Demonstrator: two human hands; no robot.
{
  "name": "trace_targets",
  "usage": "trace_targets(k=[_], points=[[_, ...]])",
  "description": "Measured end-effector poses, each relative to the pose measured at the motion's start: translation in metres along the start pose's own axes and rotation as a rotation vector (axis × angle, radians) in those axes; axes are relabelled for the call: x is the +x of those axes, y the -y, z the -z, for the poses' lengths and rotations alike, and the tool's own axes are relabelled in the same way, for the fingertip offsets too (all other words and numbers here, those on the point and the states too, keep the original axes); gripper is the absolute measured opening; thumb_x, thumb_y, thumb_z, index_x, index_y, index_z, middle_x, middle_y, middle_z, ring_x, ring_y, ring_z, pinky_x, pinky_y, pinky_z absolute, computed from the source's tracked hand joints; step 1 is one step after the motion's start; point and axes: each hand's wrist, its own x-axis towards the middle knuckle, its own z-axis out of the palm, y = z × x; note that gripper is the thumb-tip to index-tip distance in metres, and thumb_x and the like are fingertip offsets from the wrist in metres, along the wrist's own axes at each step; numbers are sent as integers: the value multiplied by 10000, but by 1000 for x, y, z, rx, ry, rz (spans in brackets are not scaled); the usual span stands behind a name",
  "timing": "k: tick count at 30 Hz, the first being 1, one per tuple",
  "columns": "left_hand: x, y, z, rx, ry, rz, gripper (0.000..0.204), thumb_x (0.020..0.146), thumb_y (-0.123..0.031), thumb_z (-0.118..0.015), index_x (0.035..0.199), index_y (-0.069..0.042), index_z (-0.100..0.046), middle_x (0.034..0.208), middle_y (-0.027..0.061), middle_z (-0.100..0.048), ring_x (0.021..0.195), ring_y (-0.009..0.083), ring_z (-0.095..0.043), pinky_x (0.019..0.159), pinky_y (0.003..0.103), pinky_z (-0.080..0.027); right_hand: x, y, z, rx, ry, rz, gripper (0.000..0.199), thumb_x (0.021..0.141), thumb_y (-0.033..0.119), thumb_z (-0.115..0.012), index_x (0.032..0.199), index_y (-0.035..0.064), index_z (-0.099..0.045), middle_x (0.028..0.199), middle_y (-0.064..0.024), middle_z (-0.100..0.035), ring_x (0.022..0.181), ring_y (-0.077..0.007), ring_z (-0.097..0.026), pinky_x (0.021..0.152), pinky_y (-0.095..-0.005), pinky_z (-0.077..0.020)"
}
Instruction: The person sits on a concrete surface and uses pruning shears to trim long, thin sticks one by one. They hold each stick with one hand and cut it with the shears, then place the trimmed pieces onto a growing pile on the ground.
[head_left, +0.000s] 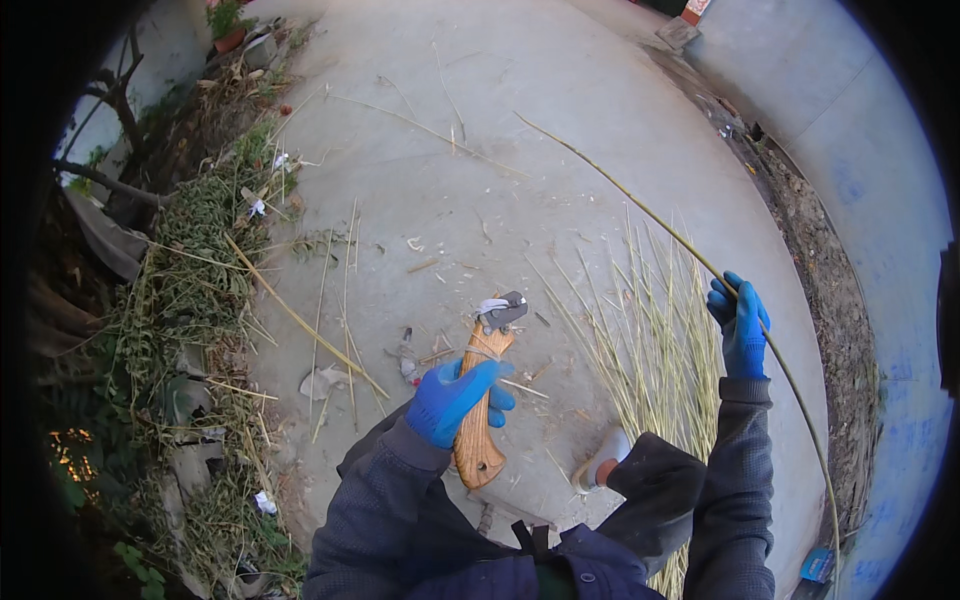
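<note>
My left hand (462,402), in a blue work glove, is closed around the wooden handle of a cutting tool (481,440). The tool has a grey metal head at its upper end and a hole near the base of the handle. Out to the right, my right hand (740,325), gloved in blue as well, grips a long thin greenish stalk (640,205). That stalk runs from the upper middle of the view down to the lower right and bends slightly. The tool's head and the stalk are well apart.
Many pale stripped stalks (655,345) lie in a bundle on the concrete floor (400,250) by my shoe (603,458). Leafy cuttings (195,270) are heaped along the left edge. A wall (850,150) borders the right side, and a blue box (817,565) sits at lower right.
</note>
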Motion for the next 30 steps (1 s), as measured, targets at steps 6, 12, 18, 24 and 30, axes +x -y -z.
trace_targets(k=[6,12,18,24,30], points=[[-6,-12,0,-89,48,155,453,992,-279,-560,1311,42,-544,903,150,-690,760,179,-661,704,314,-558,141,-102,-117,132,65,-59,430,1016,353,-532,1249,-2,-596,1111,-145,-697,961,-212,-697,904,-378,-561],[-1,-33,17,-223,14,289,454,1003,-231,-545,1349,59,-507,935,152,-696,793,171,-656,748,315,-557,224,-190,-237,135,42,-148,442,1002,360,-558,1260,3,-592,1145,-162,-687,1006,-240,-695,927,-388,-553],[5,-39,22,-249,-123,334,428,979,-190,-543,1292,101,-518,847,162,-683,742,216,-669,695,336,-551,227,-205,-240,79,292,-142,415,1017,289,-522,1290,-18,-574,1194,-184,-664,1044,-250,-683,961,-386,-537],[-8,-33,25,-230,-90,304,434,1006,-210,-529,1348,56,-506,937,152,-698,795,176,-659,758,323,-555,152,-98,-78,-144,498,-175,372,1024,229,-507,1242,-60,-592,1135,-194,-677,1004,-251,-685,932,-366,-548],[-12,-28,13,-165,0,176,434,991,-260,-549,1295,50,-547,873,145,-687,742,195,-659,701,329,-553,77,44,51,-503,294,-98,427,971,402,-566,1110,4,-637,885,-98,-701,708,-131,-653,551,-215,-418]])
